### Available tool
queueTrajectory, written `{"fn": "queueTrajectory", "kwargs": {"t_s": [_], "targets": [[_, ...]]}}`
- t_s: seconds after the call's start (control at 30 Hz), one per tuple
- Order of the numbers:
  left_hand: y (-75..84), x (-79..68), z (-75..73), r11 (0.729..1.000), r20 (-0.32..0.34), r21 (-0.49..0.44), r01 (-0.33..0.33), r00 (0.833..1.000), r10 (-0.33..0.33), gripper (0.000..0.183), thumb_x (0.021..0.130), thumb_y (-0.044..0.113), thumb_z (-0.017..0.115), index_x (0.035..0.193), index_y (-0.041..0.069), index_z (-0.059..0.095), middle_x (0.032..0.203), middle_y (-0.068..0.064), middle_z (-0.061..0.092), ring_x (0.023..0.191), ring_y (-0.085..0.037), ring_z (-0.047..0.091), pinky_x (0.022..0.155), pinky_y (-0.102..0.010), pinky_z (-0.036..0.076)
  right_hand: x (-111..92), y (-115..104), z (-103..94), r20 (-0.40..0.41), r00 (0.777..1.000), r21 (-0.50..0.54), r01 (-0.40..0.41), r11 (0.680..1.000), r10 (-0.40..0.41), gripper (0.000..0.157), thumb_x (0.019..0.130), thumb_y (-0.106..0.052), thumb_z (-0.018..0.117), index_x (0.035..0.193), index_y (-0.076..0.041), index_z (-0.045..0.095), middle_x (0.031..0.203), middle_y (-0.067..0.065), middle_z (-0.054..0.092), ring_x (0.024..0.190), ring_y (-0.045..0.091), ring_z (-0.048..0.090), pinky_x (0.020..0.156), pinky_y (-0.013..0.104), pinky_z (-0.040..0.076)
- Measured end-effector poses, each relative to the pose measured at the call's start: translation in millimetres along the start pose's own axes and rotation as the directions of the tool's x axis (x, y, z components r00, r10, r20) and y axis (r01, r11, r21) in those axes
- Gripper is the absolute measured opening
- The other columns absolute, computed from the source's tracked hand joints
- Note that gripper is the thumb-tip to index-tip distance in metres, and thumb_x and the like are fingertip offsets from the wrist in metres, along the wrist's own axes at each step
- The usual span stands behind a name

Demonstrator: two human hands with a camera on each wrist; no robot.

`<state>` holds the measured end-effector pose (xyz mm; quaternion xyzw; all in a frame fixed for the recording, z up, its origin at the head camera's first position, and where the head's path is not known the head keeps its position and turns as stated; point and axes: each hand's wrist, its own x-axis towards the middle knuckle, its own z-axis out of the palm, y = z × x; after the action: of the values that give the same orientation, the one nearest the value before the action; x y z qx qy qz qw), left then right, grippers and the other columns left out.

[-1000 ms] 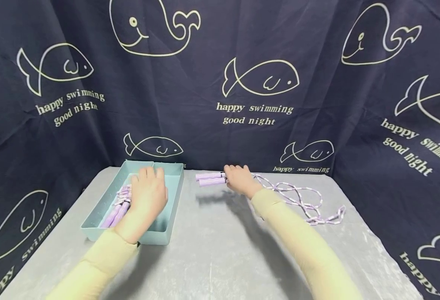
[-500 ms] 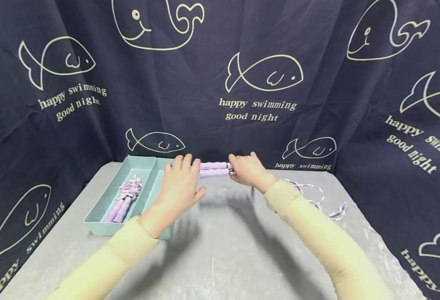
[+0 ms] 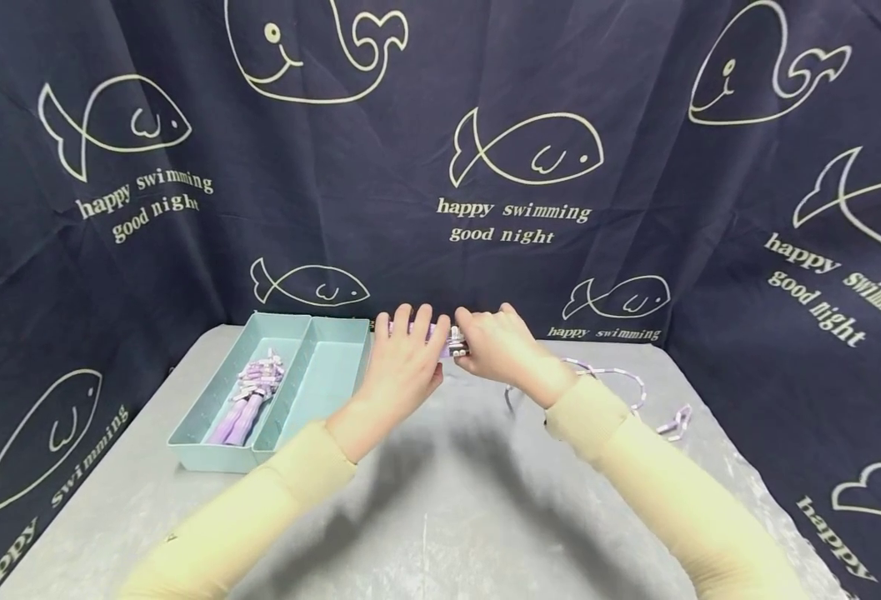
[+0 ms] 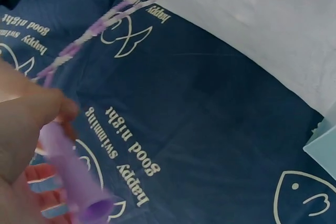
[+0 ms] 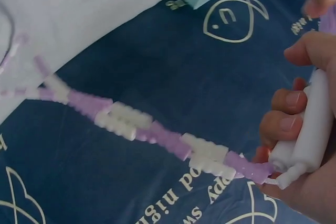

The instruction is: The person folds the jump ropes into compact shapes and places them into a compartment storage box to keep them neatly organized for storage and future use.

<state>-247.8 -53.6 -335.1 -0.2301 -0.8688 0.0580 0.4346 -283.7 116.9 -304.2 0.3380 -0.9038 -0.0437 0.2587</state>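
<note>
In the head view my right hand (image 3: 508, 346) grips a purple-and-white jump rope (image 3: 451, 342) by the handles' white ends. Its fingers curl round both ends in the right wrist view, where the beaded rope (image 5: 168, 139) trails away. My left hand (image 3: 402, 358) holds the purple grips, fingers over the top and thumb below. One hollow handle end (image 4: 97, 208) sticks out beside its palm in the left wrist view. Both hands are raised above the table, almost touching. From the head, the left fingers hide most of the grips.
A pale teal box (image 3: 215, 458) with two long compartments stands at left. Its left compartment holds a bundled purple jump rope (image 3: 245, 408). Loose rope (image 3: 613, 375) lies on the grey table (image 3: 440, 533) at right. A dark printed cloth (image 3: 395, 192) hangs behind.
My left hand has left the box and moved right onto the jump rope's handles. The right hand has shifted slightly right and up with the rope, drawing some of it in.
</note>
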Motion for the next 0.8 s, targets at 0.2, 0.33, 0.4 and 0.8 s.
{"fn": "queueTrajectory", "kwargs": {"t_s": [0.2, 0.33, 0.4, 0.8], "targets": [[3.5, -2.9, 8.4, 1.0, -0.078, 0.005, -0.015, 0.997, 0.015, 0.053, 0.061, 0.028, 0.077, 0.108, 0.015, 0.055, 0.097, -0.009, 0.054, 0.087, -0.031, 0.05, 0.073, -0.044, 0.037, -12.4, -8.3, -2.6, -0.003, 1.0, 0.108, -0.001, 0.994, 0.002, 0.03, 0.066, -0.025, 0.072, 0.075, -0.01, 0.047, 0.055, 0.0, 0.05, 0.047, 0.021, 0.048, 0.046, 0.04, 0.04], [5.5, -7.2, 12.5, 0.999, -0.101, 0.022, -0.036, 0.994, 0.038, 0.041, 0.068, 0.024, 0.075, 0.104, 0.017, 0.057, 0.09, -0.007, 0.054, 0.08, -0.03, 0.05, 0.073, -0.041, 0.037, -20.2, -12.8, -3.0, 0.004, 1.0, 0.162, -0.012, 0.987, 0.012, 0.029, 0.066, -0.023, 0.071, 0.074, -0.011, 0.046, 0.054, -0.003, 0.046, 0.045, 0.019, 0.043, 0.044, 0.038, 0.037], [5.9, -9.2, 14.6, 0.998, -0.12, 0.042, -0.048, 0.991, 0.053, 0.028, 0.076, 0.017, 0.068, 0.102, 0.018, 0.058, 0.086, -0.006, 0.054, 0.075, -0.028, 0.049, 0.071, -0.039, 0.037, -23.8, -14.6, -3.3, 0.008, 1.0, 0.187, -0.017, 0.982, 0.016, 0.028, 0.065, -0.02, 0.072, 0.076, -0.012, 0.047, 0.055, -0.004, 0.047, 0.045, 0.017, 0.041, 0.043, 0.036, 0.036], [8.8, -15.1, 15.8, 0.997, -0.206, 0.057, -0.052, 0.976, 0.063, 0.019, 0.088, 0.001, 0.041, 0.091, 0.015, 0.054, 0.076, -0.006, 0.051, 0.063, -0.027, 0.047, 0.062, -0.038, 0.036, -47.3, -11.5, -2.8, -0.071, 0.997, 0.181, -0.009, 0.983, 0.022, 0.03, 0.064, -0.016, 0.072, 0.086, -0.012, 0.052, 0.062, -0.008, 0.052, 0.051, 0.012, 0.049, 0.057, 0.036, 0.035]]}}
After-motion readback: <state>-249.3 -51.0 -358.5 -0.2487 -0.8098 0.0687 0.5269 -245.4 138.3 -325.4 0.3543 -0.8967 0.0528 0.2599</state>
